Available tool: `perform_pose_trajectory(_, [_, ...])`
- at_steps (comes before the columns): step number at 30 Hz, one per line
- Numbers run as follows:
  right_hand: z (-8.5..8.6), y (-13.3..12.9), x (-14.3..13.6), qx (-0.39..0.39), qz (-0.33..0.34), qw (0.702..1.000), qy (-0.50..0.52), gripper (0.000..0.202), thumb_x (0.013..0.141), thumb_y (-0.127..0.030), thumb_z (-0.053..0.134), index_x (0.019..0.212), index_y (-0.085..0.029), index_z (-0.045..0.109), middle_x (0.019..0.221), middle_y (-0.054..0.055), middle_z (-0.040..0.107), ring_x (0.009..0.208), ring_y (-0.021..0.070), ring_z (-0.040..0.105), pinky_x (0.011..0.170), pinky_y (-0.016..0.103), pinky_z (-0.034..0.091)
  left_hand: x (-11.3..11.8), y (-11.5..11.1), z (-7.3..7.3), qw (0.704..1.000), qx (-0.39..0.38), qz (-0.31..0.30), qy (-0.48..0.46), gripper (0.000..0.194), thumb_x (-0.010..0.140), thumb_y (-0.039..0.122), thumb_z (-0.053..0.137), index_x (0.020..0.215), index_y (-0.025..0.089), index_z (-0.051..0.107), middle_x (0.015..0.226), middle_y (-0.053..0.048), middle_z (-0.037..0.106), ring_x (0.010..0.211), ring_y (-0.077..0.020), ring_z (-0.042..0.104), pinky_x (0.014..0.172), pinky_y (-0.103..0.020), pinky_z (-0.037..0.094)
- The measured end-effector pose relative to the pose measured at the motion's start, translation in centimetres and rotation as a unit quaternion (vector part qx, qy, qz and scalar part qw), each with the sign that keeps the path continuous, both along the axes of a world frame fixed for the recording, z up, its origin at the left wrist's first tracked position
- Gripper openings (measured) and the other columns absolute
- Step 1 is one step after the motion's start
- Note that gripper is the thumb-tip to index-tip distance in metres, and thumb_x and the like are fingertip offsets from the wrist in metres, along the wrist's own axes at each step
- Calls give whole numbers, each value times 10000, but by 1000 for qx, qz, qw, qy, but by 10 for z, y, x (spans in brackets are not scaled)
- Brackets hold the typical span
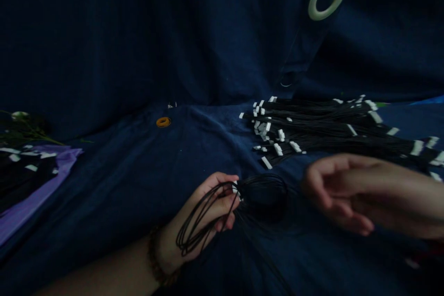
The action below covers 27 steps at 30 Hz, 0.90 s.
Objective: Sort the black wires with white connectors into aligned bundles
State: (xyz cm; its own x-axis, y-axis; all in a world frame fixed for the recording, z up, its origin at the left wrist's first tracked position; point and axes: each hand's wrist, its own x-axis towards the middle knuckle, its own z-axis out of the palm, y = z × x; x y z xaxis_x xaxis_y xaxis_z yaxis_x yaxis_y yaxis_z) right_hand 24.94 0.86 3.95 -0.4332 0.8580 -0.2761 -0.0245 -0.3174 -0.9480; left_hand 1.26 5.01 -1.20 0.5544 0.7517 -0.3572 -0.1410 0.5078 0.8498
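Near the front of the dark blue cloth, my left hand (211,208) pinches a looped black cable bundle (268,178) by its white connectors (236,188). Loops of thin wire hang over the back of this hand and also stretch to its right, with strands trailing down toward me. My right hand (342,189) hovers apart from the bundle, on the right, fingers loosely curled and separated, nothing visible in it. Behind it lies a large pile of black cables (319,122) with white connectors at both ends.
A roll of orange-brown bands (163,122) rests left of centre, with small white bits behind it. At the far left, more cables lie on a purple bag (65,166) beside a white flower (20,114). A pale ring (314,7) is set in the hanging blue cloth.
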Motion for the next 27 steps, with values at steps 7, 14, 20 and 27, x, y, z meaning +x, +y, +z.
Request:
perform_pose_trajectory(7, [13,12,46,218,-180,957,-71,485,898,-246,167,830,-207,646,719,-45,594,688,88,556,596,255,398,0,-1,4,999,-10,19,24,361,716,216,675,1033,203,503,730,36,516,510,-6,507,456,-86,382])
perform_pose_trajectory(14, [3,-2,2,178,-176,968,0,187,898,-279,394,1000,-307,548,621,-82,568,559,55,579,636,200,489,3,6,-14,998,49,-44,-23,420,657,275,715,964,165,451,723,33,517,397,-20,494,314,-88,300])
perform_pose_trajectory(20, [-19,-39,-36,359,-83,861,-350,77,797,-212,518,797,-270,569,678,-64,623,587,85,601,520,174,441,0,4,-24,989,72,-88,-98,290,725,221,664,936,171,471,761,21,562,439,-8,528,372,-65,369])
perform_pose_trajectory(27, [-32,-43,-36,532,-123,719,-430,137,804,-166,409,794,-229,530,678,-27,603,549,109,564,499,230,387,-6,2,-29,970,121,-128,-168,222,763,172,620,953,212,513,792,22,557,486,-6,549,393,-48,383])
